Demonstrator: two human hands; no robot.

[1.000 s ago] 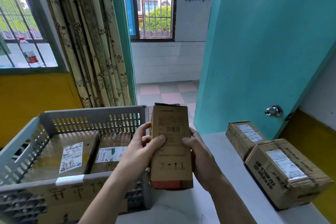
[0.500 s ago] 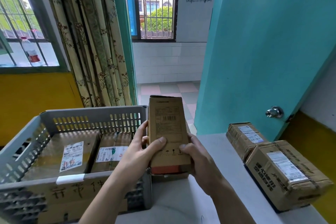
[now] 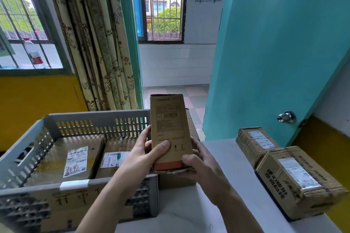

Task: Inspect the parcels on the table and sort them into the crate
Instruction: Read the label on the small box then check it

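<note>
Parcels are about halfway sorted from what I can see: two labelled ones [image 3: 75, 159] already lie flat in the grey crate [image 3: 94, 121], while two taped boxes [image 3: 295, 178] sit waiting on the white table [image 3: 236, 191] over by the teal door. The person holds a slim brown carton [image 3: 170, 132] upright between the crate and those boxes, left hand [image 3: 144, 159] and right hand [image 3: 200, 164] both clamped around its lower end, so I'd guess it's getting its label check and goes in next.
</note>
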